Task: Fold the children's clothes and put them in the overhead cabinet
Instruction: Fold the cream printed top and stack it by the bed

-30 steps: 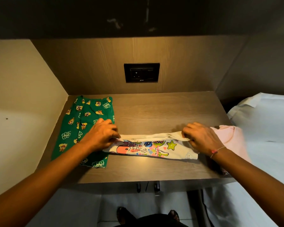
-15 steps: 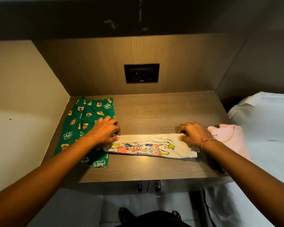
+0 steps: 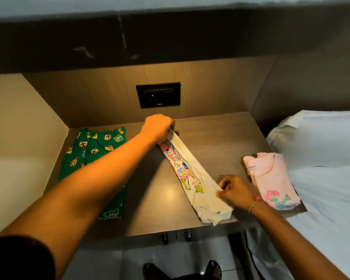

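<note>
Three garments lie side by side on the desk (image 3: 210, 134). The pants (image 3: 93, 150) lie at the left, near the side wall, reaching from back to front. The shirt (image 3: 190, 178) lies slantwise in the middle, its far end gripped by the left hand (image 3: 157, 127) and its near part pinched by the right hand (image 3: 235, 191). The top (image 3: 271, 178) lies at the desk's right edge, beside the bed (image 3: 321, 158). A socket (image 3: 158, 95) sits in the back wall.

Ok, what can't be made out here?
Head view:
- green garment: middle hidden by the left forearm.
- wall socket: markings too small to read.
- dark panel overhead: blurred, cut by the top edge; no cabinet interior shows.
- white printed garment: far end hidden under the left hand.
</note>
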Motion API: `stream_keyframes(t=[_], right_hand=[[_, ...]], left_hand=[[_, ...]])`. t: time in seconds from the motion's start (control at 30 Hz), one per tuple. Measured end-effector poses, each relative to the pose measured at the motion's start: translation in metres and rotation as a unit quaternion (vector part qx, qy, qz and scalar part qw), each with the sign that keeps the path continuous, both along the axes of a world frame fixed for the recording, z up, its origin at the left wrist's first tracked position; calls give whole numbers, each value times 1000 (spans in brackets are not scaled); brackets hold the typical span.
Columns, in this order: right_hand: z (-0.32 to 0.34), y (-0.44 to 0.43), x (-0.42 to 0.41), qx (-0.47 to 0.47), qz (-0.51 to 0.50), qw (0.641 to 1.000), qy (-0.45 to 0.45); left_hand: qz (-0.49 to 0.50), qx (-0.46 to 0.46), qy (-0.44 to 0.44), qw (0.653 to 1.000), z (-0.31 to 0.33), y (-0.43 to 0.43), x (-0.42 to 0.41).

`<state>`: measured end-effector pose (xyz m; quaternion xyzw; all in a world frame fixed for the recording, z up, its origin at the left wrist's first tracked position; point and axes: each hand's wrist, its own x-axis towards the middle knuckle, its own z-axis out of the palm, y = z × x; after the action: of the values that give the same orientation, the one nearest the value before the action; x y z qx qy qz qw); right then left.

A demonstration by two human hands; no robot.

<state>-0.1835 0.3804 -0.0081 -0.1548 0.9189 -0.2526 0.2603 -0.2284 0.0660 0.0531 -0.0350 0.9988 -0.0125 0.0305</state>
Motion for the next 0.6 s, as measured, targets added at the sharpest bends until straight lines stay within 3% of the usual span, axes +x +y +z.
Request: stream_keyframes(t=[0.2,0.33,0.4,0.47,0.53,0.6], right_hand=[[-17,-12,38,-44,-91,995,4],[-19,-10,44,-63,-79,995,19],[-14,-2,45,-96,-41,994,36],[-9,11,46,-118,37,984,124],[-7,27,50,-136,143,958,208],[-11,44,53,-109,237,937,234]], left_hand=[[22,66,1,998,-46,30,-35],[49,141,47,988,-60,27,-22],[59,189,85,977,-58,27,4],[58,241,100,964,-60,33,43],[16,294,69,953,-66,46,99],[-52,300,39,952,-73,63,153]])
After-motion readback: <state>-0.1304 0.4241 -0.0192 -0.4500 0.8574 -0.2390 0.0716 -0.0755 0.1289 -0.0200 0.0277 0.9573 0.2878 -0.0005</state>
